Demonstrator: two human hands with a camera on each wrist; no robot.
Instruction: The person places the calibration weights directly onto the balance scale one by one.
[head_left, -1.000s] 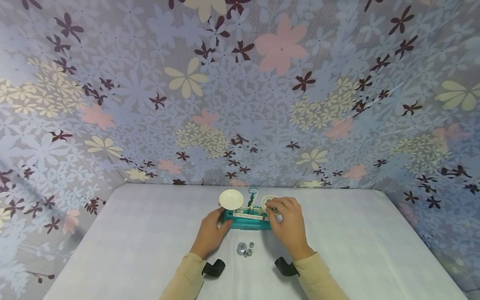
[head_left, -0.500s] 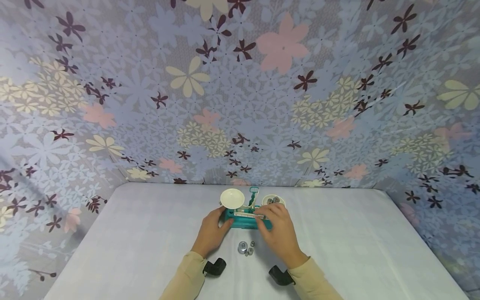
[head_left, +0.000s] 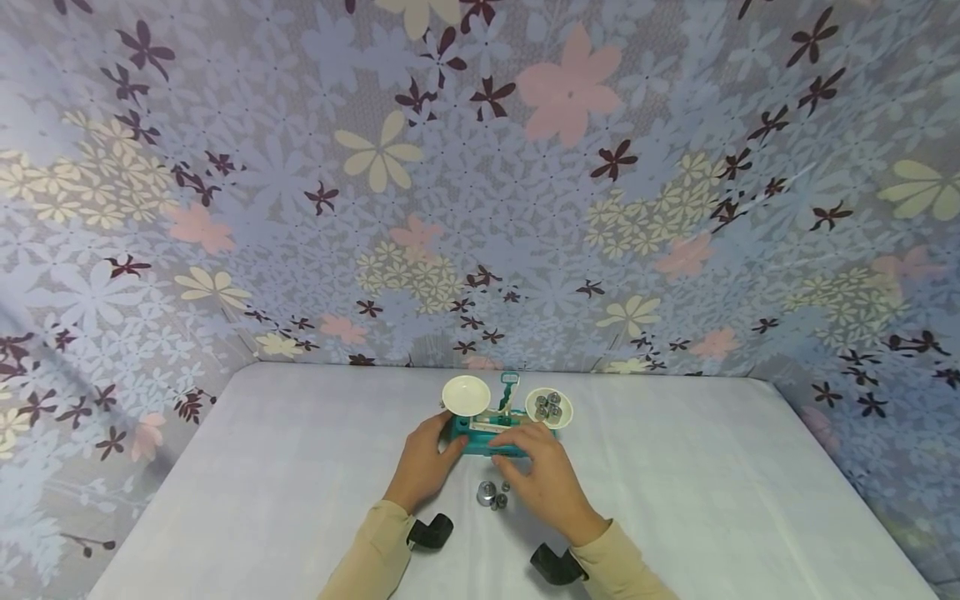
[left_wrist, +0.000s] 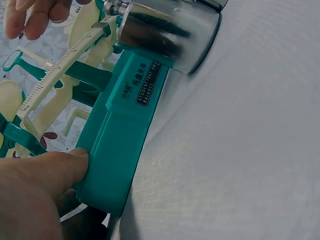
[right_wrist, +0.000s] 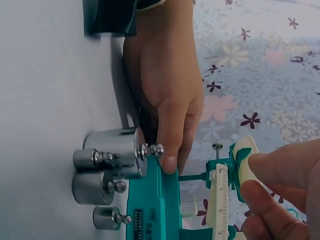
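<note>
A teal tray balance (head_left: 474, 447) with a ruled white beam (right_wrist: 220, 200) stands on the table. At its left end, my left hand (head_left: 423, 462) grips the base, with the thumb (left_wrist: 65, 167) on its front. My right hand (head_left: 543, 483) hovers over the front right of the base, fingers bent loosely around nothing. The cream left pan (head_left: 467, 395) bears nothing and sits higher than the right pan (head_left: 566, 409), which holds several metal weights (head_left: 553, 398). In front of the base stand a large knobbed weight (head_left: 487, 492) and several smaller weights (right_wrist: 92, 187).
A white cloth covers the table (head_left: 300, 450), which meets a flower-patterned backdrop (head_left: 480, 208) at its far edge. Black wrist mounts (head_left: 432, 532) stick out from both sleeves, low over the cloth.
My right hand has withdrawn from the right pan toward me and slightly left, leaving the weights there in view. My left hand has stayed on the base.
</note>
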